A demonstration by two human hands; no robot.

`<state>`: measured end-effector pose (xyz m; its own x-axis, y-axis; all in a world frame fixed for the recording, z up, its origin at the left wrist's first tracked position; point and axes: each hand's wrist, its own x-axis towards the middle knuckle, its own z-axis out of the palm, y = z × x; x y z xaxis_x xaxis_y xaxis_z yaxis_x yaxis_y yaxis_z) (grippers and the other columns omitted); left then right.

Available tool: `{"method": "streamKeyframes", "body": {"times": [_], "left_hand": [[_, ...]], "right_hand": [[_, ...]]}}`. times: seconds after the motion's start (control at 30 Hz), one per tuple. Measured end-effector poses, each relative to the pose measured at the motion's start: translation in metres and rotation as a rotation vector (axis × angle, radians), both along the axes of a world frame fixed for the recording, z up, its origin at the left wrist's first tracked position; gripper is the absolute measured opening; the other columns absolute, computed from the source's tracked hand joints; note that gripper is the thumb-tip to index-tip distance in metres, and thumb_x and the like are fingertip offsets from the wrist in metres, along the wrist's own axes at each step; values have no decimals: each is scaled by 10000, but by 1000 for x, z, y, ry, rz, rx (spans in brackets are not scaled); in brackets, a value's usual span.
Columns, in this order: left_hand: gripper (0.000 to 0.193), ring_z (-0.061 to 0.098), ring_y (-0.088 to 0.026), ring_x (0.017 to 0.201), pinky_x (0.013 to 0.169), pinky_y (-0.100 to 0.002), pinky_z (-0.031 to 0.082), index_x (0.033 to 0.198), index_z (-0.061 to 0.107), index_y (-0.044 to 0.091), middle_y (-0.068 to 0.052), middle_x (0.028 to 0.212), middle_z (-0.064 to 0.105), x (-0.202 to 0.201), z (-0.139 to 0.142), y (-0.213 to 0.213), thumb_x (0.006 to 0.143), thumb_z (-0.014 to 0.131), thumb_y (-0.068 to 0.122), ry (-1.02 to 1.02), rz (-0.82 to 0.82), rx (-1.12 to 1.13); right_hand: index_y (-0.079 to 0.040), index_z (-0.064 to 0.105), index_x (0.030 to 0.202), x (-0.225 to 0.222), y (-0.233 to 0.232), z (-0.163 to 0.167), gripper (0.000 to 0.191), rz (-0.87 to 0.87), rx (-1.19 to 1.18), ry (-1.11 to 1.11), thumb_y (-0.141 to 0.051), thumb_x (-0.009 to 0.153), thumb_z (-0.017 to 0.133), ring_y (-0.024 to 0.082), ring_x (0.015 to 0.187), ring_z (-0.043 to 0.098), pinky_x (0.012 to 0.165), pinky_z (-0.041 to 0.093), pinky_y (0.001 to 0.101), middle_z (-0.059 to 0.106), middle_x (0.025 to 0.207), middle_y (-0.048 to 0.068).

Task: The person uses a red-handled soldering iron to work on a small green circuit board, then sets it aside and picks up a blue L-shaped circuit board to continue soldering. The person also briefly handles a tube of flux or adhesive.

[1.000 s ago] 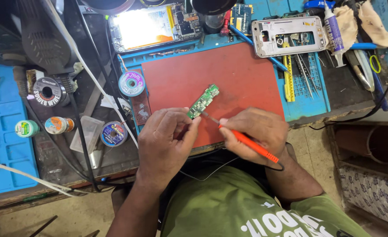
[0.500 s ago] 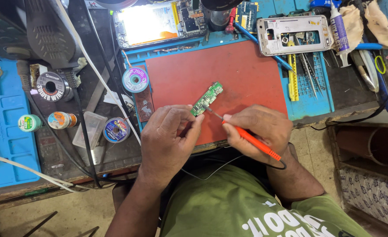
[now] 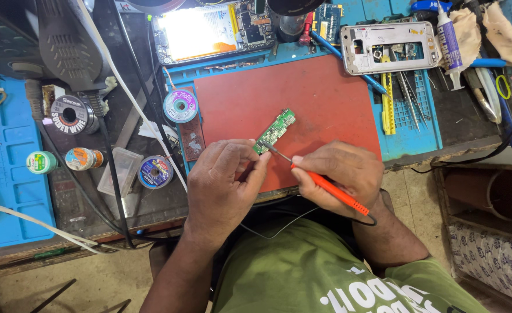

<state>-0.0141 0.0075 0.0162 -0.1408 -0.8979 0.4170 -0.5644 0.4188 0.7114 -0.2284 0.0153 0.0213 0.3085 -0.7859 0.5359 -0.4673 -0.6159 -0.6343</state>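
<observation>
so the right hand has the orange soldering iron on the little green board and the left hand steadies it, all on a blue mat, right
Not quite: the mat under the board is red, not blue. The head view shows the green circuit board lying on the red mat, which sits on a blue work mat. The rest holds: the right hand holds the orange soldering iron with its tip at the board, and the left hand steadies it.

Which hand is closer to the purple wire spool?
Left. The left hand sits just right of the purple wire spool; the right hand, holding the soldering iron, is farther right.
</observation>
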Motion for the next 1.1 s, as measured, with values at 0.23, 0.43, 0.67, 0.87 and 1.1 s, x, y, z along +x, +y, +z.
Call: {"method": "streamKeyframes", "body": {"times": [0.23, 0.43, 0.67, 0.87, 1.1], "left_hand": [[237, 679, -175, 775, 670, -319, 560, 903, 622, 90, -42, 976, 730, 0, 0, 0, 864, 855, 115, 7, -4, 16], [235, 687, -180, 789, 679, -321, 564, 907, 622, 92, -42, 979, 729, 0, 0, 0, 871, 853, 119, 14, -4, 12], [236, 685, -191, 795, 687, -332, 560, 909, 620, 93, -40, 977, 727, 1, 0, 0, 869, 852, 119, 7, -5, 3], [240, 679, -171, 772, 673, -324, 560, 906, 619, 91, -34, 967, 727, 0, -1, -1, 869, 854, 121, -4, -3, 15], [229, 677, -183, 779, 688, -336, 555, 910, 620, 95, -32, 959, 722, 0, 0, 0, 868, 845, 110, -7, 3, 2]], "right_hand": [[-6, 733, 1002, 2, 0, 1, 190, -41, 11, -28, 7, 835, 823, 205, 755, 735, 666, 576, 299, 739, 865, 91], [-4, 734, 1010, 3, -1, 1, 202, -40, 3, -20, 10, 830, 826, 212, 765, 733, 676, 579, 303, 739, 872, 99], [-13, 734, 1016, 4, -1, 0, 195, -77, 6, -25, 13, 845, 825, 207, 772, 737, 688, 585, 301, 743, 877, 101], [-9, 733, 1006, 1, 0, 0, 190, -89, 45, -54, 9, 840, 824, 197, 736, 731, 661, 575, 292, 736, 845, 99], [-18, 732, 995, -3, 5, -1, 166, -171, 100, -76, 23, 856, 814, 185, 719, 724, 648, 563, 289, 726, 825, 85]]}}
